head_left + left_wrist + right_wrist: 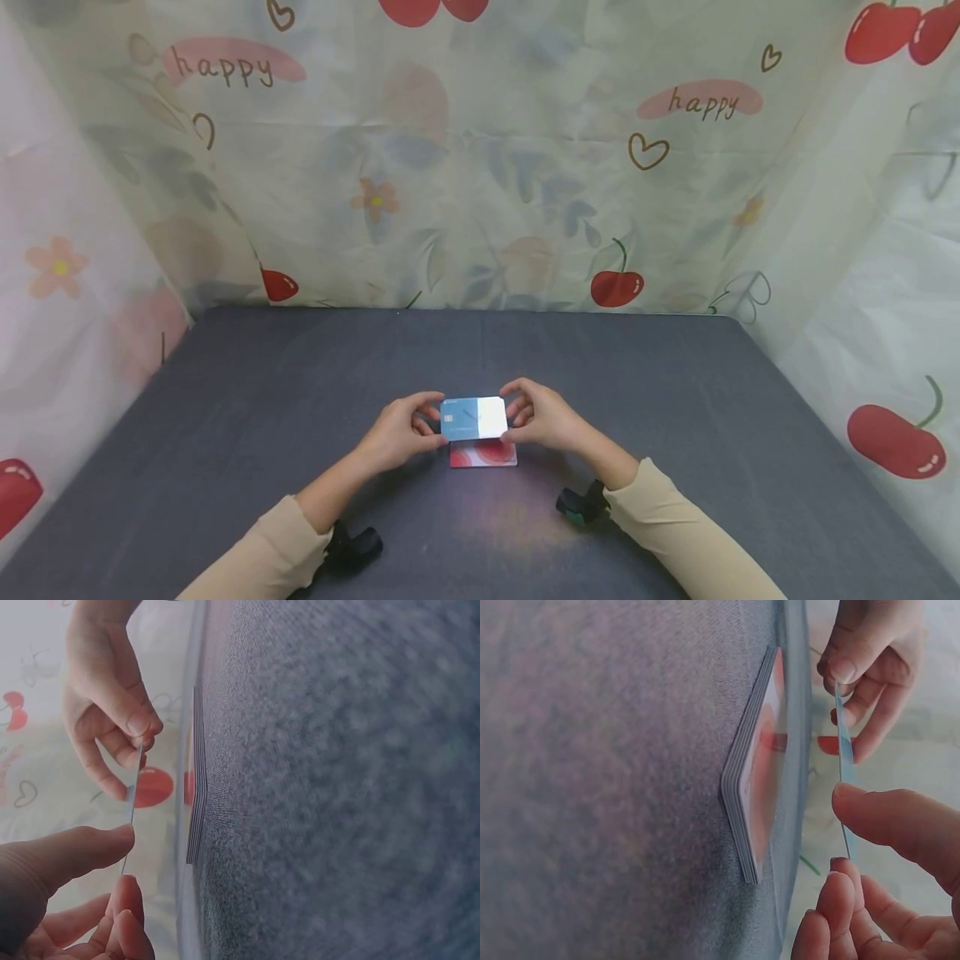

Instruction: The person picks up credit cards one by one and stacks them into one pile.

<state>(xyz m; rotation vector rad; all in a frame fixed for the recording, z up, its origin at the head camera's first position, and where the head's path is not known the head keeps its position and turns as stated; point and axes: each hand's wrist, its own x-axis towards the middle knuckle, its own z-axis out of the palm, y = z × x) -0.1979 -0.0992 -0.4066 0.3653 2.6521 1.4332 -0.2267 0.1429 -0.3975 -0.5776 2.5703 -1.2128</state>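
Note:
A blue and white card [471,419] with a small chip mark is held up above the table between both hands. My left hand [403,432] pinches its left edge between thumb and fingers. At the opposite edge, my right hand [546,415] pinches it the same way. Seen from the right wrist, the card [845,761] is thin and nearly edge-on. Below it lies a neat stack of cards [483,455], the top one red, pink and white. The stack's layered edges [742,772] show in the right wrist view, apart from the held card.
The stack rests on a dark grey cloth-covered table [480,533]. Behind and beside the table hangs a pale curtain [480,167] printed with cherries, flowers and "happy". Dark wrist cameras [582,503] are strapped below both sleeves.

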